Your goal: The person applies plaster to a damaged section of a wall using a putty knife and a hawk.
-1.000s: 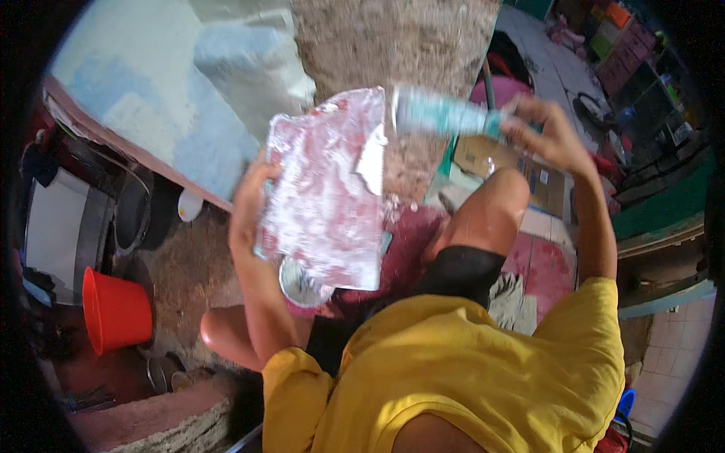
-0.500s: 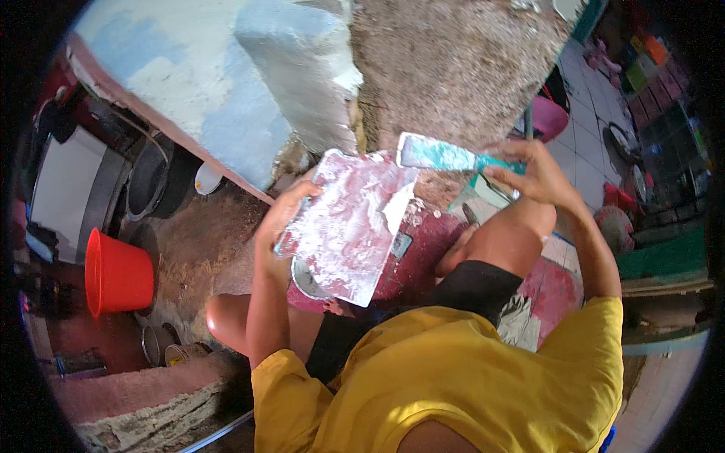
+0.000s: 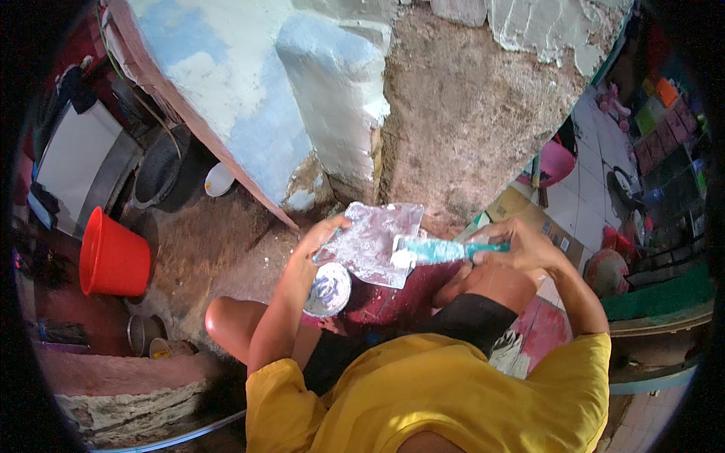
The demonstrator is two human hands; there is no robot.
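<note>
My left hand [image 3: 323, 238] grips the left edge of a flat, reddish board [image 3: 366, 240] smeared with white putty. In my right hand [image 3: 519, 246] is the handle of a teal putty knife [image 3: 438, 250]. Its blade points left and lies over the board's right side, with a lump of white putty at the tip; whether it touches the board I cannot tell. Below my left hand stands a round tub [image 3: 329, 290] of white putty, partly hidden by my forearm. Ahead is a rough wall [image 3: 468, 121], bare in the middle, with white plaster spread along its top.
A white and blue painted wall section [image 3: 242, 83] juts out at left. Beyond it are a red bucket [image 3: 113, 253], a black basin [image 3: 160, 166] and a white lid [image 3: 220, 180]. At right lie a cardboard piece [image 3: 532, 219] and a pink basin [image 3: 556, 162].
The board has shifted away from my body and tilted, uncovering the putty tub. The putty knife has come down over the board and now carries putty at its tip. My view has tipped upward.
</note>
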